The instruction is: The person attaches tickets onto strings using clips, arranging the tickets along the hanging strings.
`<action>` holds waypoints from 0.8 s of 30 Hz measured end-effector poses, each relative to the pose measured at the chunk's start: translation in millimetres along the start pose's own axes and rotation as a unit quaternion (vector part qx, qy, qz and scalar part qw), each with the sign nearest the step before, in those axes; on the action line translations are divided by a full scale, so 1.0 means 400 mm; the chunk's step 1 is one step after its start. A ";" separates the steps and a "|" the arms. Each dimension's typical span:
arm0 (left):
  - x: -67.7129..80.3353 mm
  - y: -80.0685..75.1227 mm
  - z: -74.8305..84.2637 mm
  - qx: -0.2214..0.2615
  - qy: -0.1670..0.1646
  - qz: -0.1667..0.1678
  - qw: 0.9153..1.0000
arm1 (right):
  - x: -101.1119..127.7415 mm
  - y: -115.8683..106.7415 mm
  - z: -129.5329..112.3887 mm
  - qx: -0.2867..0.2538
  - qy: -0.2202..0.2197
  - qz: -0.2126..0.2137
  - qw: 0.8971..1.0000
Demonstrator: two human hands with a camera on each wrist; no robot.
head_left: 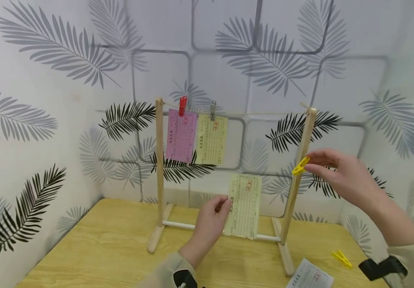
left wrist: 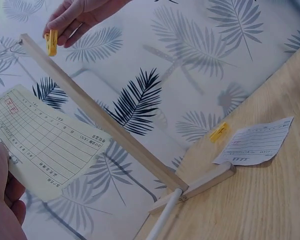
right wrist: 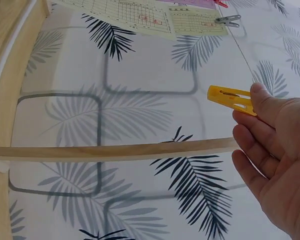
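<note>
My left hand pinches the left edge of a pale yellow printed slip, held upright in front of a small wooden drying rack; the slip also shows in the left wrist view. My right hand pinches a yellow clothespin beside the rack's right post; the right wrist view shows this clothespin at my fingertips. A string runs between the post tops. On it hang a pink slip under a red clip and a yellow slip under a grey clip.
The rack stands on a wooden table against a leaf-patterned wall. A second yellow clothespin and a white printed slip lie on the table at the front right, near the rack's right foot.
</note>
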State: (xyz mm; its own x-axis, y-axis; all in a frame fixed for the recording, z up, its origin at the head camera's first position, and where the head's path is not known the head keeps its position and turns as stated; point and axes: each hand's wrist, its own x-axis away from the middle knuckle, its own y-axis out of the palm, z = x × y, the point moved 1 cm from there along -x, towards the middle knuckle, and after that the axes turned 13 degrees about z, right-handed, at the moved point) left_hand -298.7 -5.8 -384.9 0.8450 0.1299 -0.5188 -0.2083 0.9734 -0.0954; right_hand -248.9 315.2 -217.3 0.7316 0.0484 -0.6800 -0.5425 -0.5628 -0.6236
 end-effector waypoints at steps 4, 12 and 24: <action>-0.024 0.000 0.017 0.005 -0.001 0.004 1.000 | -0.054 -0.009 -0.035 -0.014 -0.023 0.010 1.000; -0.072 -0.001 0.064 0.030 0.015 0.023 0.999 | -0.147 -0.023 -0.129 -0.021 -0.046 0.023 0.998; -0.134 -0.005 0.129 0.040 0.000 0.030 0.999 | -0.281 -0.017 -0.221 -0.037 -0.078 0.037 0.996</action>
State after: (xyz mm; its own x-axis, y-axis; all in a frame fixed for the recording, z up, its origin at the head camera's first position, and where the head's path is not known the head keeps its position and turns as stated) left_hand -318.3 -4.9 -313.2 0.8316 0.1884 -0.5224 -0.2190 0.9757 0.0033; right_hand -290.8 240.5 -102.5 0.6145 0.1288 -0.7783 -0.5561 -0.6290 -0.5432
